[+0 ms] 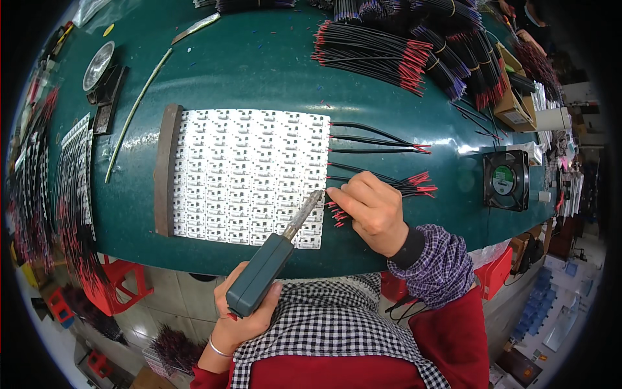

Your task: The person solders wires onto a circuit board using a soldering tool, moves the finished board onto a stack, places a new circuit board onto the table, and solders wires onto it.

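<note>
A white panel of small circuit boards [253, 175] lies flat on the green table, its left edge against a brown bar [166, 172]. My left hand [243, 324] is wrapped round the dark green handle of a soldering iron [260, 275]. The iron's tip meets the panel's right edge, just beside the fingertips of my right hand [374, 211]. That hand is closed in a pinch at the edge, apparently on a black wire whose end is mostly hidden. Above it, several black wires with red ends [379, 137] stretch rightward from the panel. Loose red wire ends [338, 214] show under the right hand.
Bundles of black wires with red tips [372, 55] lie at the far side. A black fan [506, 180] stands at the right, near a cardboard box [516, 110]. At left are a thin rod [139, 113], a round metal dish [98, 65] and wired board strips [76, 168].
</note>
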